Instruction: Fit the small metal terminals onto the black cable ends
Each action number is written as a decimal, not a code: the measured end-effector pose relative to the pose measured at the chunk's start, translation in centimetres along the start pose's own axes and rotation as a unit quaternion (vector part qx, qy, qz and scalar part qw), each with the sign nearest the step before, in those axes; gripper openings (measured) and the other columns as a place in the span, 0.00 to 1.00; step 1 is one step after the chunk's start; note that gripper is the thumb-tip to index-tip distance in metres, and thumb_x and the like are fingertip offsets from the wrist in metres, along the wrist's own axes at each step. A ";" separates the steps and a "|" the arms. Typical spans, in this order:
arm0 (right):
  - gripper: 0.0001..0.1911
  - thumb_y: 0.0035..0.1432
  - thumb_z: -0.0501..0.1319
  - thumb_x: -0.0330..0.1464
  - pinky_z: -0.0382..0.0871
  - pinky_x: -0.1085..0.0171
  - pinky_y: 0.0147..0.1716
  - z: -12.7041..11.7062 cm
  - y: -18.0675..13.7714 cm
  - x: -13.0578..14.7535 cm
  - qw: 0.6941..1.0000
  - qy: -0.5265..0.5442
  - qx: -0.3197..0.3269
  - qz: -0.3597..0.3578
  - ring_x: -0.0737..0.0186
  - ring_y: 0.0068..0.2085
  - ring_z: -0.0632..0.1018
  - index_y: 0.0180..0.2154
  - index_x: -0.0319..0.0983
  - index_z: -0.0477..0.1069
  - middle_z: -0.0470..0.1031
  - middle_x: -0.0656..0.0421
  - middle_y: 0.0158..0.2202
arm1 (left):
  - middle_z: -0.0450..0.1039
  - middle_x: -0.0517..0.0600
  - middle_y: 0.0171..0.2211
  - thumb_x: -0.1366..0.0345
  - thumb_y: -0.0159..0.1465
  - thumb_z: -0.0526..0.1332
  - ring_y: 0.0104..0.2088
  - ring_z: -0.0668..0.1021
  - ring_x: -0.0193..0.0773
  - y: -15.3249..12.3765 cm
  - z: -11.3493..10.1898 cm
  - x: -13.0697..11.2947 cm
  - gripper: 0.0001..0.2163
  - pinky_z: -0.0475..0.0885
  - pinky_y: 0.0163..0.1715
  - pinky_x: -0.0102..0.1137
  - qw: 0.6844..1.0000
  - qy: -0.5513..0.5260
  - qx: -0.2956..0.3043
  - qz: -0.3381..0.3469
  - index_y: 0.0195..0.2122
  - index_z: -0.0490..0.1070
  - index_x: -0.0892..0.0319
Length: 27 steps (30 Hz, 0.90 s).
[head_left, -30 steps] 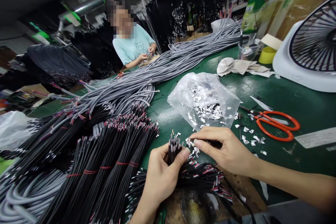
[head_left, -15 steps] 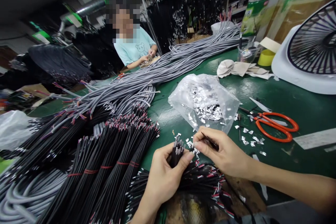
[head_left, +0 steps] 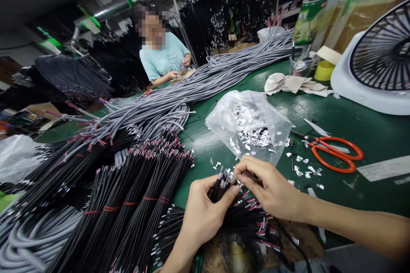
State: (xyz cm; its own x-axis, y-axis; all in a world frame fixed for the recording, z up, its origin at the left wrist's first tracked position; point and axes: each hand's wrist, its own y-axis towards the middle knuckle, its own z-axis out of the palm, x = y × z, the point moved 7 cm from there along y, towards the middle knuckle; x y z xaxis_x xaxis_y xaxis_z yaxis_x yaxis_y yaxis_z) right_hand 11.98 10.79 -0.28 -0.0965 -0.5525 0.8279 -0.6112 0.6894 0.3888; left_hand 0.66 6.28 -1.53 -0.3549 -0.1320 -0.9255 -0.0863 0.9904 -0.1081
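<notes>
My left hand [head_left: 205, 215] is wrapped round a bundle of thin black cables [head_left: 219, 187], its pale cut ends pointing up. Close against those ends, my right hand [head_left: 269, 185] is closed with thumb and forefinger pinched together. A slim dark tool [head_left: 254, 178] lies along its fingers; its tip is hidden, and its exact kind I cannot make out. Beneath both hands lie more black cables [head_left: 246, 222] with red and white wire ends. Just beyond, a clear plastic bag [head_left: 221, 115] holds many small silver foil pieces [head_left: 256, 136].
Black cable bundles tied with red bands [head_left: 128, 204] fill the left side. Long grey cables [head_left: 205, 76] run across the back. To the right lie orange-handled scissors [head_left: 350, 167], loose foil bits [head_left: 299, 173] and a white fan [head_left: 346, 81]. A co-worker [head_left: 166, 57] sits across the table.
My right hand has moved slightly left and in, so its fingertips now meet the cable ends. The bundle in my left hand has tilted a little to the right.
</notes>
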 end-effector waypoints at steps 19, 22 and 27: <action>0.08 0.55 0.57 0.30 0.61 0.67 0.25 -3.4 0.3 -3.2 0.988 -0.084 -0.110 0.075 0.69 0.24 0.66 0.38 0.39 0.73 0.70 0.61 0.27 | 0.70 0.45 0.21 0.60 0.57 0.61 0.23 0.69 0.34 1.4 -0.7 1.8 0.11 0.63 0.24 0.25 0.999 0.040 -0.027 0.008 0.25 0.72 0.64; 0.09 0.54 0.58 0.27 0.64 0.66 0.35 -1.6 0.1 -3.5 0.994 -0.087 -0.045 0.039 0.65 0.34 0.73 0.37 0.39 0.74 0.74 0.58 0.34 | 0.73 0.47 0.23 0.59 0.54 0.63 0.25 0.72 0.36 1.7 -0.9 2.6 0.11 0.65 0.24 0.25 0.997 0.076 -0.016 -0.005 0.25 0.74 0.64; 0.13 0.53 0.58 0.26 0.65 0.64 0.38 -1.4 -0.1 -1.7 0.980 -0.193 -0.012 0.037 0.62 0.38 0.74 0.42 0.38 0.72 0.73 0.57 0.37 | 0.76 0.47 0.21 0.57 0.46 0.68 0.22 0.75 0.41 1.9 -2.0 3.6 0.13 0.68 0.19 0.27 0.991 0.116 -0.021 -0.059 0.24 0.76 0.64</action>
State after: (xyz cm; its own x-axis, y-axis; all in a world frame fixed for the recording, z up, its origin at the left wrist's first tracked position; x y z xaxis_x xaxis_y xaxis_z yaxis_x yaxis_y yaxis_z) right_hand 13.35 12.32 -1.15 -0.4323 -0.6335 0.6417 -0.5727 0.7426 0.3473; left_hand -2.60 7.58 -4.34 -0.5438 -0.2580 -0.7986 -0.1768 0.9654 -0.1916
